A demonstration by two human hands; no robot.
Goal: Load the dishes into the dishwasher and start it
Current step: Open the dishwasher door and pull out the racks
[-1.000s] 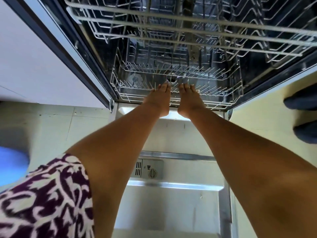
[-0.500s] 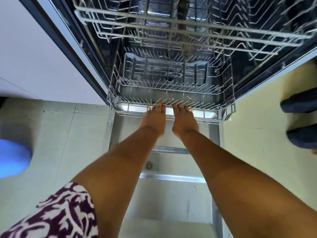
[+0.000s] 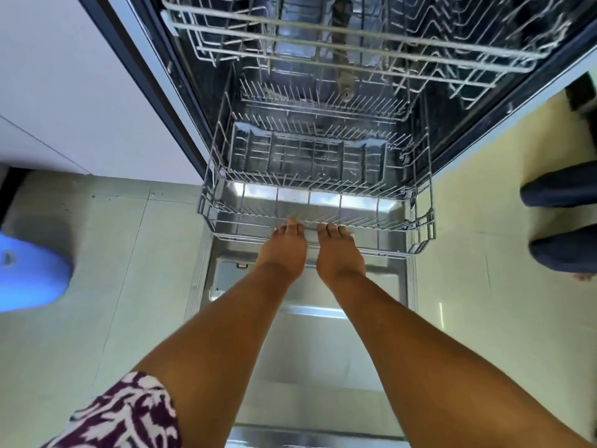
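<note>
The dishwasher stands open with its steel door (image 3: 310, 350) folded down flat below me. The empty wire lower rack (image 3: 423, 221) is drawn partway out over the door. My left hand (image 3: 284, 250) and my right hand (image 3: 337, 253) grip the middle of its front rim side by side, fingers hooked over the wire. A grey cutlery basket (image 3: 307, 153) sits in the back of that rack. The empty upper rack (image 3: 323, 37) juts out above. No dishes are in view.
A white cabinet front (image 3: 64, 92) flanks the dishwasher on the left. A blue object (image 3: 29, 279) lies on the tiled floor at the far left. Another person's dark-clad feet (image 3: 562, 221) stand on the floor to the right of the door.
Both hands have pulled the lower rack toward me, out of the tub and over the open door. The detergent compartment on the door is now covered by my arms and the rack.
</note>
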